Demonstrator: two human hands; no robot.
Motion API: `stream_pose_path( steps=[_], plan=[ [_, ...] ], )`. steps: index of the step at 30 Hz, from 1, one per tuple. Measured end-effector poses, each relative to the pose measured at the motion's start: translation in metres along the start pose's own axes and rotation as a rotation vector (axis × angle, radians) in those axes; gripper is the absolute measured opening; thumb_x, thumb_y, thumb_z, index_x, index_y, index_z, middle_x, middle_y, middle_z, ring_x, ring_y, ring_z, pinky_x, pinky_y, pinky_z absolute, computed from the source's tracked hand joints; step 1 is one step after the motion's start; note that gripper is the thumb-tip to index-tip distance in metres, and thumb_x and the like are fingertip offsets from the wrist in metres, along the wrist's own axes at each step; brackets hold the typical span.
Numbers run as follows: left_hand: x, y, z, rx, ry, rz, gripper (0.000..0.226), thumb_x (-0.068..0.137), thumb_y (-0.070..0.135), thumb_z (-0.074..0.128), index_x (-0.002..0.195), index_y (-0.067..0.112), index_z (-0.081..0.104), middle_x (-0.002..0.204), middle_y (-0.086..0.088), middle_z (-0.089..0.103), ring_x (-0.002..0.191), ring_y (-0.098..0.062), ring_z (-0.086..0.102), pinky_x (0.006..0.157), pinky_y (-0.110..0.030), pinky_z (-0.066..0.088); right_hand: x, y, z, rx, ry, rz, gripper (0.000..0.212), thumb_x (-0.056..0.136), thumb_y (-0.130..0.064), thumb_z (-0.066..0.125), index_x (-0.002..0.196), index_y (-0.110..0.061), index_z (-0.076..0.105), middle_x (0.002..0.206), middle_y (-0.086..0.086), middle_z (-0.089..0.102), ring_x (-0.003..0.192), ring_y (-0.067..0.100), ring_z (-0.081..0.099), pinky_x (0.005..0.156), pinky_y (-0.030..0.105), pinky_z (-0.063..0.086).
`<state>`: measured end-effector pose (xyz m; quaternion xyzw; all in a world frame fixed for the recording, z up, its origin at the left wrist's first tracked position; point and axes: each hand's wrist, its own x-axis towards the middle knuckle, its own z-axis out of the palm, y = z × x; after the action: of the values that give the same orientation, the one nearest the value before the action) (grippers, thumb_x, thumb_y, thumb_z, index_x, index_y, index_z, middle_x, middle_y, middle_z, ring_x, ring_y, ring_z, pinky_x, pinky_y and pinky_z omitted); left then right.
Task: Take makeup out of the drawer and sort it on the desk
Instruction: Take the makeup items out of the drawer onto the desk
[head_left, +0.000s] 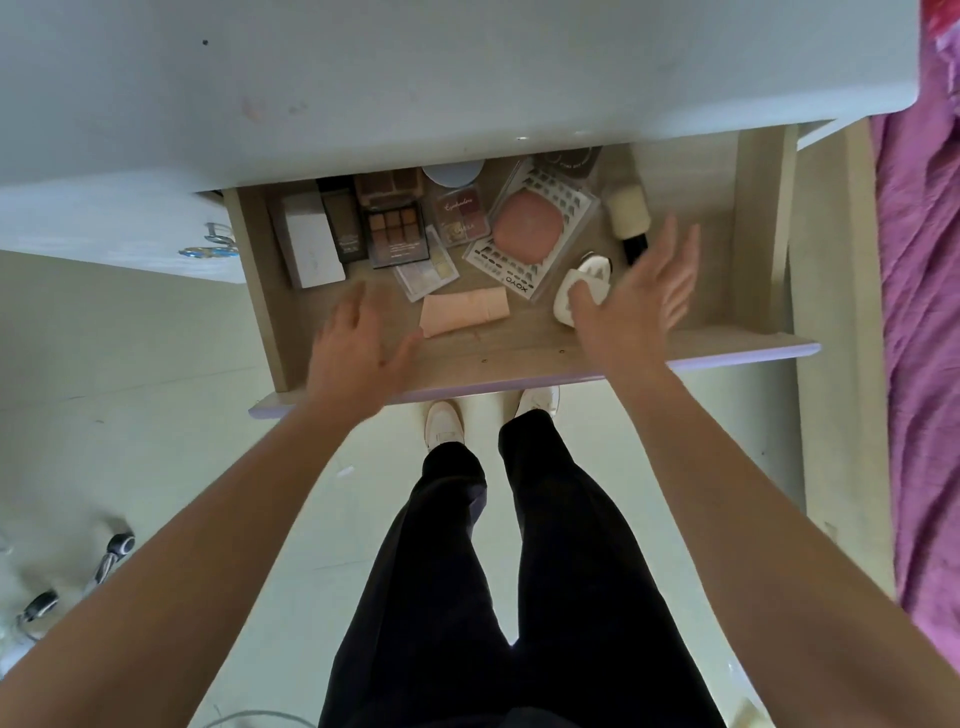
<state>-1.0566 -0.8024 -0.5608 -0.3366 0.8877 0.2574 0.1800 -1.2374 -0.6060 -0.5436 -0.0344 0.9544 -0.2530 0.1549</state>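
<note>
The wooden drawer (737, 218) stands pulled out under the white desk (415, 78). Inside lie a white box (311, 241), a dark eyeshadow palette (396, 228), a smaller red palette (460, 218), a pale highlighter palette (427, 270), a pink puff (527, 231) on a sheet of false nails (571, 205), a peach pouch (464, 312), a cream bottle with black end (629, 213) and a white case (584, 283). My left hand (358, 353) hovers open over the drawer's front left. My right hand (639, 296) is open, its thumb touching the white case.
A bed with a purple cover (924, 322) runs along the right. Scissors (215, 244) hang at the desk's left side. Chair wheels (111, 551) stand on the pale floor at lower left. My legs and white shoes (444, 421) are below the drawer front.
</note>
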Motion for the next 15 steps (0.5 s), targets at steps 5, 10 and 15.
stream_pose_path(
  steps=[5, 10, 15],
  plan=[
    [0.041, -0.012, -0.014, 0.032, 0.088, -0.131, 0.081, 0.094, 0.04, 0.06, 0.156, 0.014, 0.016, 0.163, -0.02, 0.006, 0.148, -0.043, 0.011, 0.113, -0.06, 0.025, 0.042, -0.012, 0.032, -0.213, -0.268, -0.183, 0.118, 0.075, -0.045, 0.079, 0.158, -0.019, 0.0, 0.163, 0.022, -0.003, 0.15, 0.046, 0.002, 0.115, 0.066, 0.021],
    [0.081, -0.017, -0.013, 0.002, 0.099, -0.276, 0.095, 0.091, 0.048, 0.059, 0.158, 0.019, -0.001, 0.163, -0.021, -0.004, 0.148, -0.046, 0.005, 0.113, -0.062, 0.021, 0.041, 0.006, 0.054, -0.396, -0.39, -0.175, 0.111, 0.082, -0.054, 0.069, 0.159, -0.017, -0.003, 0.164, 0.021, -0.001, 0.15, 0.044, -0.015, 0.106, 0.067, 0.035],
    [0.086, 0.009, 0.013, -0.115, 0.082, -0.424, 0.116, 0.081, 0.063, 0.064, 0.157, 0.011, -0.007, 0.162, -0.023, -0.014, 0.149, -0.041, -0.01, 0.117, -0.058, 0.009, 0.035, 0.027, 0.049, -0.462, -0.518, -0.261, 0.103, 0.088, -0.025, 0.071, 0.159, -0.019, -0.003, 0.164, 0.018, 0.001, 0.148, 0.041, 0.008, 0.105, 0.055, 0.042]
  ],
)
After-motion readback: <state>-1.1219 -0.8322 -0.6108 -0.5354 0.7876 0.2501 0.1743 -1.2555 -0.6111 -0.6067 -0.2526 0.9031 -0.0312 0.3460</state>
